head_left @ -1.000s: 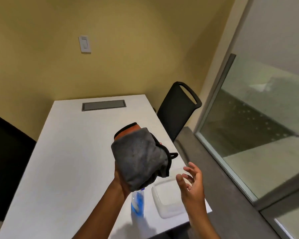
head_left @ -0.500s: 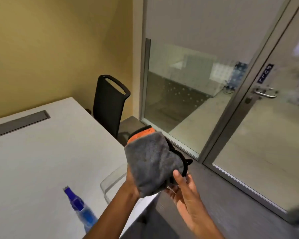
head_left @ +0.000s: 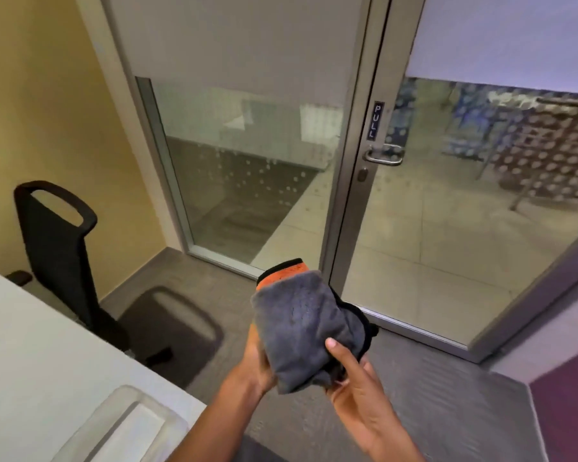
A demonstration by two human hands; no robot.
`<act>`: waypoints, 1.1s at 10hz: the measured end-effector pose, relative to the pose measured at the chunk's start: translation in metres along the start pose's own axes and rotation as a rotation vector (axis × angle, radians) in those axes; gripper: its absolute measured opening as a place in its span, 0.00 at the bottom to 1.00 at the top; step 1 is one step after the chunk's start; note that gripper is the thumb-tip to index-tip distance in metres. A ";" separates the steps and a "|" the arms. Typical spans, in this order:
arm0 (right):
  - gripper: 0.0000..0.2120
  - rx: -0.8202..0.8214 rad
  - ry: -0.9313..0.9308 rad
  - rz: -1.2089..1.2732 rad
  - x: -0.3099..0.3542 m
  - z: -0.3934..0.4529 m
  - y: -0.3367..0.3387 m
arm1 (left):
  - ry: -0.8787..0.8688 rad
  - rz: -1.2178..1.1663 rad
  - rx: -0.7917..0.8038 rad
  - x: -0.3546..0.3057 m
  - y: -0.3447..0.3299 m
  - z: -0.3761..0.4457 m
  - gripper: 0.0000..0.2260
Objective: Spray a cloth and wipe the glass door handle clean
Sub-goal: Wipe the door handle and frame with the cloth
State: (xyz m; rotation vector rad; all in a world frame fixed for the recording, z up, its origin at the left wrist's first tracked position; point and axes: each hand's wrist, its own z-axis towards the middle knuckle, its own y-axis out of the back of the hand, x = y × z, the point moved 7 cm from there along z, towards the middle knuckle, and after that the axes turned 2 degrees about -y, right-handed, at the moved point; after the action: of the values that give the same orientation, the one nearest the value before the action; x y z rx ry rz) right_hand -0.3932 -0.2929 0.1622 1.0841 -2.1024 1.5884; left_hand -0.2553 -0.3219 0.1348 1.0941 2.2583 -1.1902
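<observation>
A folded grey cloth [head_left: 302, 323] with an orange and black edge is held up in front of me, low in the middle of the view. My left hand [head_left: 259, 360] grips it from behind and below. My right hand [head_left: 354, 385] holds its lower right side, thumb pressed on the front. The silver door handle [head_left: 383, 156] sits on the frame of the glass door [head_left: 447, 228], beyond and to the upper right of the cloth, under a "PULL" label [head_left: 375, 120]. The spray bottle is out of view.
A white table [head_left: 37, 355] fills the lower left, with a clear plastic tray [head_left: 114, 425] near its corner. A black chair [head_left: 60, 248] stands by the yellow wall at the left. Grey carpet lies between me and the door. A fixed glass panel [head_left: 241, 181] is left of the door.
The view has swung right from the table toward the glass door. The spray bottle has left the view. My right hand has closed onto the cloth that my left hand carries.
</observation>
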 end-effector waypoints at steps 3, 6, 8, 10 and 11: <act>0.15 -0.107 0.101 0.111 0.097 0.063 0.067 | 0.056 -0.196 0.414 0.004 -0.130 0.075 0.38; 0.18 -0.159 0.160 0.178 0.139 0.114 0.095 | 0.060 -0.134 0.511 0.002 -0.176 0.138 0.21; 0.18 -0.133 0.179 0.201 0.157 0.168 0.090 | 0.193 -0.106 0.496 -0.005 -0.199 0.204 0.21; 0.31 -0.319 0.183 0.156 0.173 0.256 0.088 | 0.346 0.031 0.513 -0.039 -0.226 0.292 0.24; 0.29 -0.371 0.244 0.210 0.186 0.299 0.083 | 0.410 0.101 0.546 -0.068 -0.242 0.332 0.26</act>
State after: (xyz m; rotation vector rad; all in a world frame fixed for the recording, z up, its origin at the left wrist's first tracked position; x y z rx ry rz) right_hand -0.5168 -0.6301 0.1166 0.5352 -2.2725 1.2629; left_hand -0.4116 -0.7071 0.1138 1.7721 2.1657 -1.7268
